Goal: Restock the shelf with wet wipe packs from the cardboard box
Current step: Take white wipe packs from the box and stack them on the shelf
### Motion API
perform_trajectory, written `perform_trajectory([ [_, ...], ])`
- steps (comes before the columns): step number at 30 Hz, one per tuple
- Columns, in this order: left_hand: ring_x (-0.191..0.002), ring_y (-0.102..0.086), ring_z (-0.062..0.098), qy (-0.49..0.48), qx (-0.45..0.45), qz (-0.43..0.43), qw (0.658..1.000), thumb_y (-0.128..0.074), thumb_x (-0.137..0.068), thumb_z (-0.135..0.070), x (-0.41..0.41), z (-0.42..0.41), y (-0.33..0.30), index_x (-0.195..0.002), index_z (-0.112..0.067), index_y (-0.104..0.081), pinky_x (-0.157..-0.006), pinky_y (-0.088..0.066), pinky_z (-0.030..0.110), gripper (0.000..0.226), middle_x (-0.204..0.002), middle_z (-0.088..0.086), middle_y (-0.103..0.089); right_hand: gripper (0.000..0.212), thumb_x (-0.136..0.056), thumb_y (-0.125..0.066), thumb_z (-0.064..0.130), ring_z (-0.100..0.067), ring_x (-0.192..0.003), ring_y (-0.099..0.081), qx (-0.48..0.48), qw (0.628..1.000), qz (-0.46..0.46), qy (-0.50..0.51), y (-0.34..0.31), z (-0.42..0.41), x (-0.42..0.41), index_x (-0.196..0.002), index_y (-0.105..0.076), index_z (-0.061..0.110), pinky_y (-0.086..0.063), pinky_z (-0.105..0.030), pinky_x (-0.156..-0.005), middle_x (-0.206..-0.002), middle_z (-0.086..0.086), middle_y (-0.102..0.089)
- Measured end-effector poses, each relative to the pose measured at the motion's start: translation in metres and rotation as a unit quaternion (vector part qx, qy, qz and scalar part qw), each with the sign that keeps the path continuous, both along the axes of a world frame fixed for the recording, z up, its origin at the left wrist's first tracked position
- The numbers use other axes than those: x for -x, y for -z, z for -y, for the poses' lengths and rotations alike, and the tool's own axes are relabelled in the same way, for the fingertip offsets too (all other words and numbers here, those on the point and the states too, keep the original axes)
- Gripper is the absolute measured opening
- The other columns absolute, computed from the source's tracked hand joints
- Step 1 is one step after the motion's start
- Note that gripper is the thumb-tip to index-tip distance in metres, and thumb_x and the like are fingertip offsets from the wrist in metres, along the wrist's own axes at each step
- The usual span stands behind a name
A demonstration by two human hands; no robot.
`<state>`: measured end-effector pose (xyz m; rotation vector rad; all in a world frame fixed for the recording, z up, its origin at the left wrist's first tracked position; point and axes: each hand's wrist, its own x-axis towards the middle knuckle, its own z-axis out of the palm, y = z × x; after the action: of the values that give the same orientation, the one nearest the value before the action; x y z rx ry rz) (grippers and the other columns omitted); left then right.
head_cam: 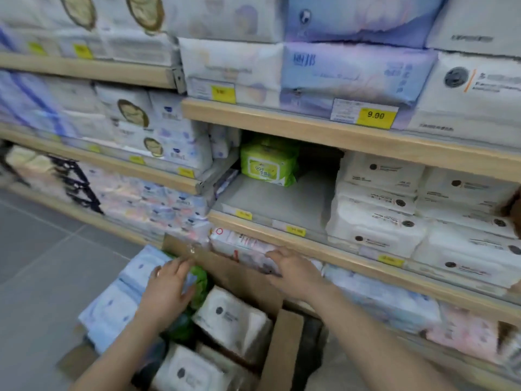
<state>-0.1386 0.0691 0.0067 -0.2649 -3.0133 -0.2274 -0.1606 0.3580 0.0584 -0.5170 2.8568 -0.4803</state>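
An open cardboard box [253, 277] sits on the floor at bottom centre, holding white wet wipe packs [231, 317], pale blue packs [118, 303] and green packs [200, 283]. My left hand [166, 289] reaches down into the box over the green packs, fingers spread, holding nothing that I can see. My right hand [293, 270] rests flat on a white-and-pink pack [242, 246] on the shelf just behind the box. One green wet wipe pack [266, 163] stands at the back of a mostly bare grey shelf bay [270, 204].
White packs [394, 210] are stacked to the right of the bare bay. Wooden shelf edges [338, 136] with yellow price tags [373, 115] run across the view. Tissue bundles fill the upper shelves. Grey tiled floor [42, 249] lies to the left.
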Motion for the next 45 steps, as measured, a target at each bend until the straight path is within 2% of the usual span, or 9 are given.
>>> perform_trajectory([
  [5,-0.121,-0.05,0.042,-0.082,0.029,0.078,0.993,-0.04,-0.076,-0.061,-0.027,0.069,0.047,-0.133,-0.021,-0.046,-0.087,-0.041,0.065,0.07,-0.132,0.018,-0.052,0.06,-0.089,-0.051,0.046,-0.023,-0.132,-0.036,-0.026,0.997,0.06,-0.034,0.062,0.056,-0.003,-0.142,-0.033,0.026,-0.04,-0.043,-0.1,-0.143,0.0,-0.038],
  [9,-0.134,-0.029,0.044,-0.094,0.062,0.097,0.989,-0.03,-0.076,-0.076,-0.035,0.081,0.08,-0.145,-0.028,-0.03,-0.096,-0.031,0.069,0.084,-0.145,0.022,-0.037,0.062,-0.088,-0.054,0.048,-0.023,-0.128,-0.038,-0.037,0.993,0.104,-0.045,0.102,0.083,-0.009,-0.142,-0.032,0.027,-0.042,-0.035,-0.094,-0.138,0.0,-0.04],
  [16,-0.136,-0.027,0.042,-0.107,0.056,0.049,0.991,-0.017,-0.083,-0.075,-0.032,0.077,0.094,-0.144,-0.024,-0.034,-0.102,-0.021,0.066,0.081,-0.147,0.023,-0.034,0.097,-0.075,-0.06,0.063,-0.028,-0.132,-0.028,-0.147,0.98,0.136,-0.023,0.169,0.095,-0.02,-0.149,-0.006,0.033,-0.03,-0.04,-0.105,-0.152,-0.007,-0.016],
  [20,-0.137,-0.026,0.042,-0.11,0.063,0.019,0.992,-0.03,-0.083,-0.069,-0.031,0.076,0.101,-0.144,-0.023,-0.034,-0.103,-0.019,0.066,0.077,-0.148,0.024,-0.031,0.108,-0.07,-0.061,0.067,-0.032,-0.133,-0.025,-0.191,0.975,0.111,-0.006,0.195,0.104,-0.023,-0.148,0.006,0.035,-0.018,-0.048,-0.109,-0.151,-0.015,-0.013],
  [23,-0.137,-0.027,0.043,-0.109,0.067,0.005,0.992,-0.036,-0.082,-0.066,-0.031,0.074,0.102,-0.144,-0.021,-0.035,-0.103,-0.018,0.066,0.077,-0.147,0.025,-0.031,0.115,-0.067,-0.063,0.067,-0.033,-0.126,-0.031,-0.215,0.972,0.094,0.004,0.204,0.111,-0.019,-0.147,0.012,0.035,-0.025,-0.051,-0.103,-0.145,-0.017,-0.019],
  [28,-0.137,-0.026,0.043,-0.117,0.08,0.012,0.99,-0.038,-0.082,-0.065,-0.029,0.073,0.103,-0.145,-0.021,-0.033,-0.104,-0.018,0.066,0.077,-0.148,0.025,-0.03,0.112,-0.065,-0.065,0.061,-0.029,-0.111,-0.036,-0.197,0.976,0.087,0.018,0.202,0.114,-0.014,-0.147,0.006,0.036,-0.035,-0.045,-0.089,-0.126,-0.009,-0.03],
  [36,-0.137,-0.026,0.042,-0.124,0.075,0.058,0.988,-0.037,-0.08,-0.065,-0.03,0.069,0.094,-0.145,-0.024,-0.031,-0.104,-0.018,0.066,0.077,-0.147,0.024,-0.031,0.109,-0.061,-0.065,0.055,-0.026,-0.114,-0.035,-0.174,0.983,0.055,-0.023,0.152,0.085,-0.013,-0.148,-0.001,0.039,-0.033,-0.04,-0.085,-0.125,-0.006,-0.034],
  [40,-0.136,-0.027,0.04,-0.127,0.062,0.088,0.986,-0.05,-0.075,-0.067,-0.03,0.068,0.091,-0.144,-0.026,-0.032,-0.103,-0.023,0.068,0.082,-0.148,0.022,-0.033,0.107,-0.062,-0.063,0.054,-0.028,-0.116,-0.033,-0.171,0.982,-0.001,-0.085,0.107,0.075,-0.021,-0.147,0.0,0.04,-0.03,-0.042,-0.088,-0.13,-0.006,-0.03],
  [45,-0.146,0.001,0.024,-0.129,-0.121,0.084,0.981,-0.002,-0.066,-0.09,-0.04,0.044,0.054,-0.145,-0.041,-0.025,-0.113,0.009,0.049,0.095,-0.158,0.009,-0.011,0.107,-0.055,-0.064,0.058,-0.032,-0.113,-0.042,-0.143,0.975,-0.088,-0.144,0.057,0.074,-0.033,-0.142,-0.004,0.04,-0.035,-0.045,-0.087,-0.125,-0.01,-0.04],
])
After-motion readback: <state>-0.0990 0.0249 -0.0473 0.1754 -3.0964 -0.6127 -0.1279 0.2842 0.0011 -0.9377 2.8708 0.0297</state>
